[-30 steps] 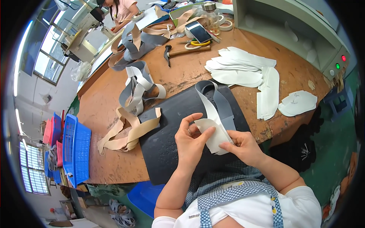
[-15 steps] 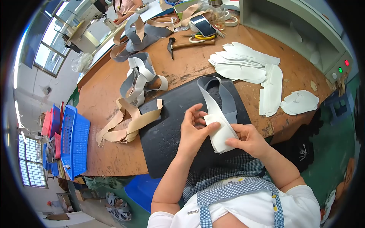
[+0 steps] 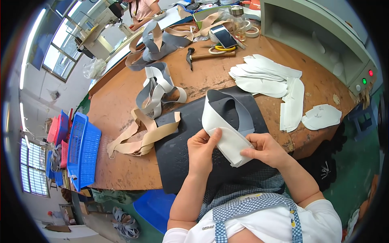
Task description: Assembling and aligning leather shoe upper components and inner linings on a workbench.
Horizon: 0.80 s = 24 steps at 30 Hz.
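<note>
A long strip [image 3: 211, 117], white on one face and grey on the other, bends into a loop in front of me. A flat white piece with a rounded end [image 3: 231, 146] lies against the strip's near part. My left hand [image 3: 201, 152] pinches strip and piece at the left edge, its thumb on top near the rounded end. At the right edge my right hand [image 3: 265, 150] grips the same layers between thumb and fingers. Fingertips beneath are hidden. Under both hands is a black mat [image 3: 180, 162].
White cut pieces [image 3: 263, 77] are piled at the right, near a grey machine housing [image 3: 348, 60]. Grey-white strips [image 3: 156, 91] and beige strips [image 3: 142, 137] lie left. A hammer [image 3: 210, 55], scissors, phone and glass bottle [image 3: 238, 24] stand farther back. A blue basket [image 3: 84, 152] is far left.
My left thumb and fingers have shifted up and left along the strip and closed on it. The loop has opened wider and tipped toward the left. The right hand keeps its grip.
</note>
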### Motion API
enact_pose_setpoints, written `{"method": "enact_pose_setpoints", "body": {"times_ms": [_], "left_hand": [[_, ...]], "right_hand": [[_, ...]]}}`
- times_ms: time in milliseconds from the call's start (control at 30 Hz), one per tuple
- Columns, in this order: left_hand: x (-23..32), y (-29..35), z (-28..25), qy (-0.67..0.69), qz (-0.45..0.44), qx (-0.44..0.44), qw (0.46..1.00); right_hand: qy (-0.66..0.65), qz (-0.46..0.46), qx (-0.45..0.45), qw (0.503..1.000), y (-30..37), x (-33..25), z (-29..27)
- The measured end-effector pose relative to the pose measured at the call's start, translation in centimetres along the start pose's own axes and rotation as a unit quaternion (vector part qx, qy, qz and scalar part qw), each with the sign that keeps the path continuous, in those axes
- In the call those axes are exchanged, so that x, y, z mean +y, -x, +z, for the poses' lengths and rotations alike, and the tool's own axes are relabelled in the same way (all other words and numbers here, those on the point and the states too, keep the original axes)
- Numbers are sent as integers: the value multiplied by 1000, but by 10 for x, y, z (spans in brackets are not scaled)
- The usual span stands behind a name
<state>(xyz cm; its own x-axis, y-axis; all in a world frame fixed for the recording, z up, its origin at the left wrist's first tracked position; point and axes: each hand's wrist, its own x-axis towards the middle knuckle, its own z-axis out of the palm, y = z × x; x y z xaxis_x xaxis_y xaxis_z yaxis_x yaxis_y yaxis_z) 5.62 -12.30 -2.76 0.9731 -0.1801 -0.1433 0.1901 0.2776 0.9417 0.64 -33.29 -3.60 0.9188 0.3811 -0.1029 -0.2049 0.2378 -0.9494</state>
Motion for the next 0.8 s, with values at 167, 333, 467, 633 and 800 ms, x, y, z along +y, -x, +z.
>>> {"method": "enact_pose_setpoints", "body": {"times_ms": [167,333,467,633,800], "left_hand": [[-1,-8,-7,29,-108,-10,994],[4,5,4,40,-130,-81,987],[2,7,-4,-1,-98,-113,989],[3,8,-8,81,-109,-135,981],[-10,22,21,-44,66,-13,997]], "right_hand": [[-14,8,57,998,-10,-6,3],[17,-22,114,993,-24,-8,7],[2,-53,121,991,-30,-5,13],[-22,-68,156,985,-40,0,16],[-41,-69,178,981,-41,9,24]]}}
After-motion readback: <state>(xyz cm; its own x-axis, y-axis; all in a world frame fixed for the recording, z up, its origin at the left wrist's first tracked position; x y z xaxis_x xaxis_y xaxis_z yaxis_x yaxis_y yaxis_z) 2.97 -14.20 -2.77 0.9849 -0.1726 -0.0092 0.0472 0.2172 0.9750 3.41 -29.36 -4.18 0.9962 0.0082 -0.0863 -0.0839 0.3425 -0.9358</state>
